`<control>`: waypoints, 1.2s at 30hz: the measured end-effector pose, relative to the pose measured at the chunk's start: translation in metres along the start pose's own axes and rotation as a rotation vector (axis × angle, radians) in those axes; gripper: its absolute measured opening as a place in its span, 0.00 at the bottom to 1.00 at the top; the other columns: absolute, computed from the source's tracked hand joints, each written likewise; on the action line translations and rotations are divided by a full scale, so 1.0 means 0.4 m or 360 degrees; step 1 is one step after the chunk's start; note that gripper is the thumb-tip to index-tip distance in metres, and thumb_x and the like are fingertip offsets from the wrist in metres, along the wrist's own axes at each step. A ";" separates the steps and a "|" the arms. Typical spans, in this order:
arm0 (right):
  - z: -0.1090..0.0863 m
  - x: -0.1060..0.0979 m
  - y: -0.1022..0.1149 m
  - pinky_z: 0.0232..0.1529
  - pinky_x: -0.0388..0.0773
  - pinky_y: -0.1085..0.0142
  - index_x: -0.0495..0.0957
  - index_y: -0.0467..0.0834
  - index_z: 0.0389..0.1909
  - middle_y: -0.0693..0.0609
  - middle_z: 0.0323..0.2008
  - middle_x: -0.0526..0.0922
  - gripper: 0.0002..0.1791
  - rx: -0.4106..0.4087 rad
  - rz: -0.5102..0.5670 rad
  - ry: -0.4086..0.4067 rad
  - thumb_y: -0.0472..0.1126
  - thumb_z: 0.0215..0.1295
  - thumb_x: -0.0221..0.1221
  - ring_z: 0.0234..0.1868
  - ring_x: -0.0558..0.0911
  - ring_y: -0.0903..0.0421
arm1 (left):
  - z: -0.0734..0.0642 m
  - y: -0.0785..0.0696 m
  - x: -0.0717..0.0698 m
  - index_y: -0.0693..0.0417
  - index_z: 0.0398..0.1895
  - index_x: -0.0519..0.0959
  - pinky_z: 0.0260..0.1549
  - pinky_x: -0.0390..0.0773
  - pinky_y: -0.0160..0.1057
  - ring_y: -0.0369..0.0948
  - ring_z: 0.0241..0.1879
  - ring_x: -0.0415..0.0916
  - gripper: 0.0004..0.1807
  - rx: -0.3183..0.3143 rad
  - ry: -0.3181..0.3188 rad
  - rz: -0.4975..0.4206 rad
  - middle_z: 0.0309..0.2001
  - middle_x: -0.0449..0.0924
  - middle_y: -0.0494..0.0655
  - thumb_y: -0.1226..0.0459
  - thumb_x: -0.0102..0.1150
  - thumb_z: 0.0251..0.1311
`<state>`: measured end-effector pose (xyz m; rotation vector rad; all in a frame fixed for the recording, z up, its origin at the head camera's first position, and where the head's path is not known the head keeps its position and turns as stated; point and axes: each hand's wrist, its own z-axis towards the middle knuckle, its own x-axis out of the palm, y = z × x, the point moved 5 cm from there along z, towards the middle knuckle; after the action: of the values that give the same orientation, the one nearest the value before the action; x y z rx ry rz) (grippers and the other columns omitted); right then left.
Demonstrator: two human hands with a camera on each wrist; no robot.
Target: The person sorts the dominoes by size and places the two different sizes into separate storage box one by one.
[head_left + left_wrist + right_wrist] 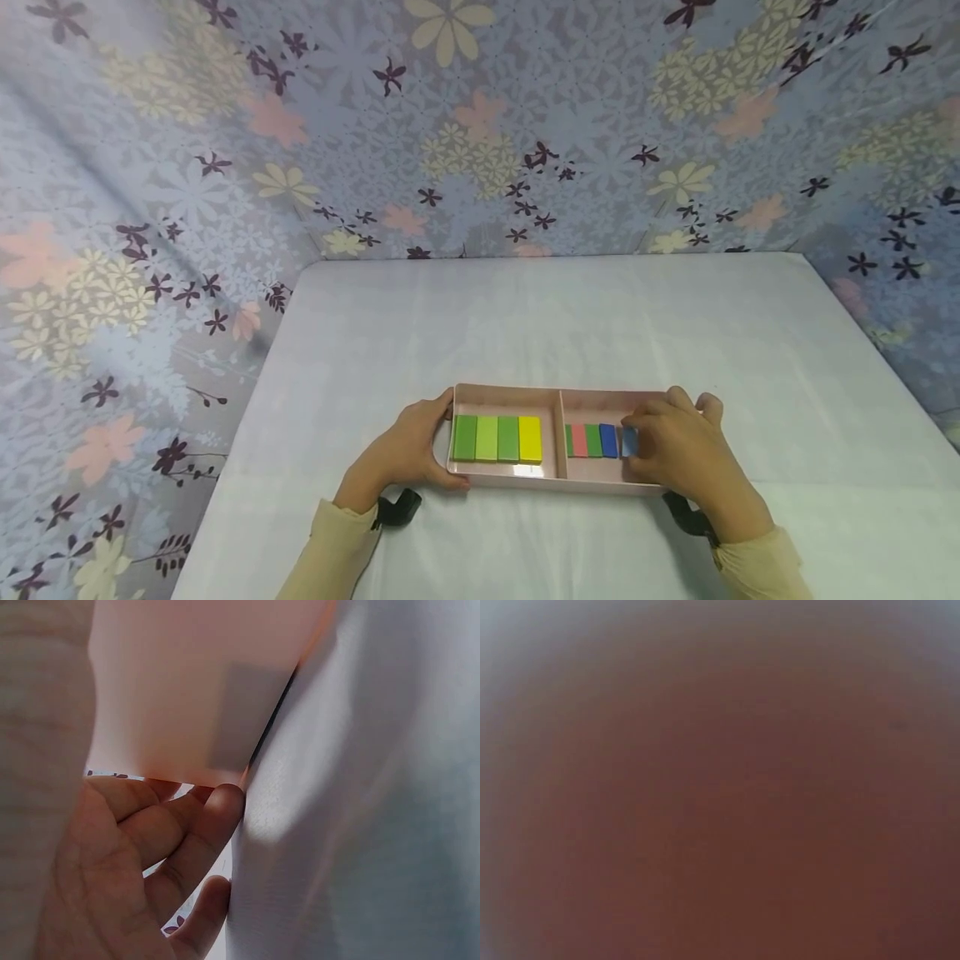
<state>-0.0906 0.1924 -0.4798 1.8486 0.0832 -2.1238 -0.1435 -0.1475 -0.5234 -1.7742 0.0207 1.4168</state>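
Note:
A shallow pale pink box (552, 433) with a divider lies on the table in the head view. My left hand (411, 443) holds its left end, thumb at the front corner and fingers along the side; the left wrist view shows curled fingers (169, 832) against the box wall (165, 682). The left compartment holds a row of larger green and yellow blocks (497, 439). Smaller green, pink and dark blue blocks (592, 441) stand in the right compartment. There my right hand (678, 442) pinches a light blue block (629, 442), partly hidden by the fingers. The right wrist view is only a blur.
A white cloth covers the table (525, 333). Flower-patterned fabric (480, 125) hangs behind it and at both sides. Black wrist straps (399, 508) show below the hands, close to the box's front edge.

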 end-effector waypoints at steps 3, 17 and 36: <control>0.004 0.001 0.005 0.47 0.53 0.38 0.89 0.51 0.37 0.55 0.40 0.87 0.21 -0.0003 -0.0010 0.0032 0.50 0.37 0.79 0.43 0.72 0.51 | -0.005 -0.001 -0.001 0.57 0.79 0.54 0.67 0.68 0.53 0.49 0.62 0.71 0.73 -0.0010 -0.0003 0.0009 0.57 0.78 0.41 0.38 0.83 0.28; 0.005 0.019 0.003 0.44 0.53 0.43 0.89 0.48 0.41 0.52 0.45 0.88 0.23 0.0096 0.0051 0.0126 0.48 0.39 0.78 0.48 0.72 0.49 | -0.010 -0.006 0.004 0.58 0.79 0.52 0.68 0.66 0.54 0.48 0.62 0.69 0.74 -0.0057 0.0018 0.0009 0.57 0.77 0.44 0.38 0.82 0.29; -0.017 0.031 -0.003 0.48 0.51 0.38 0.87 0.48 0.47 0.50 0.52 0.86 0.27 0.0122 0.0121 0.0117 0.49 0.41 0.76 0.53 0.72 0.48 | -0.017 -0.009 0.025 0.53 0.80 0.52 0.67 0.67 0.54 0.47 0.61 0.70 0.73 -0.0044 0.0046 -0.0059 0.57 0.77 0.39 0.38 0.82 0.30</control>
<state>-0.0856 0.1927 -0.4933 1.9415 -0.0513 -2.0345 -0.1329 -0.1446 -0.5294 -1.8087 -0.0163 1.3711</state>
